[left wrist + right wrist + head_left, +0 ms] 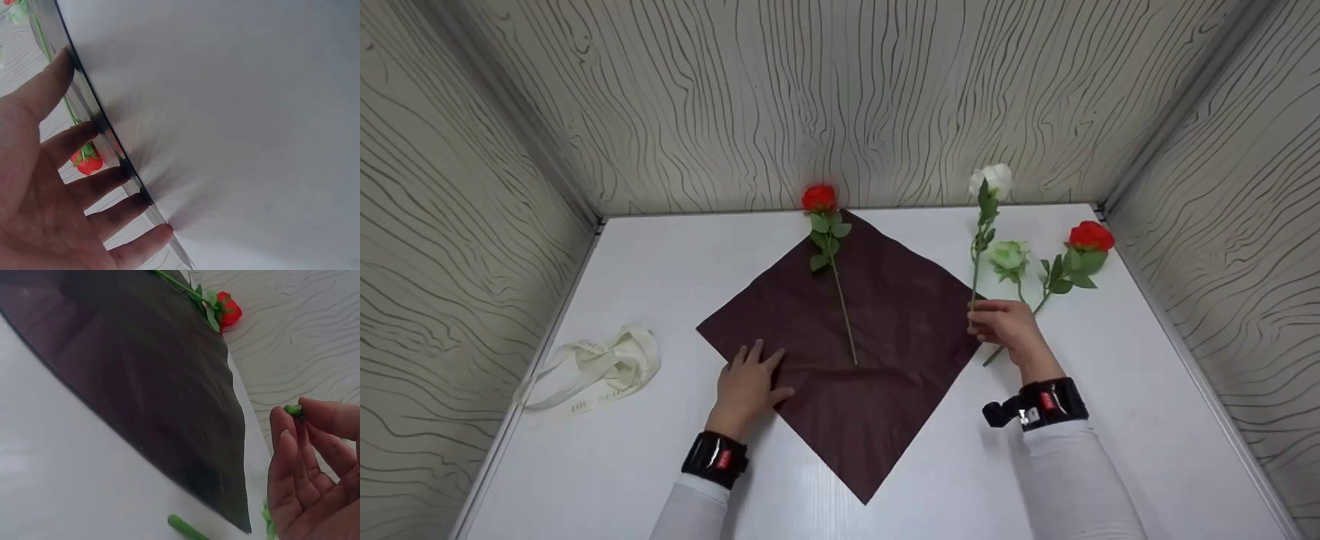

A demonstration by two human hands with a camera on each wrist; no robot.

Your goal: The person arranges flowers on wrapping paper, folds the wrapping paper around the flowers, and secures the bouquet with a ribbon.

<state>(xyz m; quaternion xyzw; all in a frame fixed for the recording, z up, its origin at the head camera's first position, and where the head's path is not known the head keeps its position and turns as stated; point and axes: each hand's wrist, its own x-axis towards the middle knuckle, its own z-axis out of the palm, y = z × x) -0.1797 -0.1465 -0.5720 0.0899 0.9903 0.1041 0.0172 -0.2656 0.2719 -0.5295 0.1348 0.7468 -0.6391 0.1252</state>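
A dark maroon sheet of wrapping paper (pixel 900 322) lies as a diamond on the white table. On it rests a red rose (pixel 819 198), its stem running down toward the middle. My left hand (pixel 746 386) rests with spread fingers on the sheet's lower left edge; in the left wrist view its fingertips (pixel 163 232) touch that edge. At the sheet's right corner my right hand (pixel 1009 326) pinches the stem of a white rose (pixel 991 181), held upright. The right wrist view shows the cut stem end (pixel 292 410) between thumb and fingers.
Right of the sheet lie a pale green flower (pixel 1009 257) and another red rose (pixel 1090 236). A looped cream ribbon (pixel 619 364) with printed lettering sits at the table's left. Wood-grain panels (pixel 840 105) enclose the table at the back and both sides.
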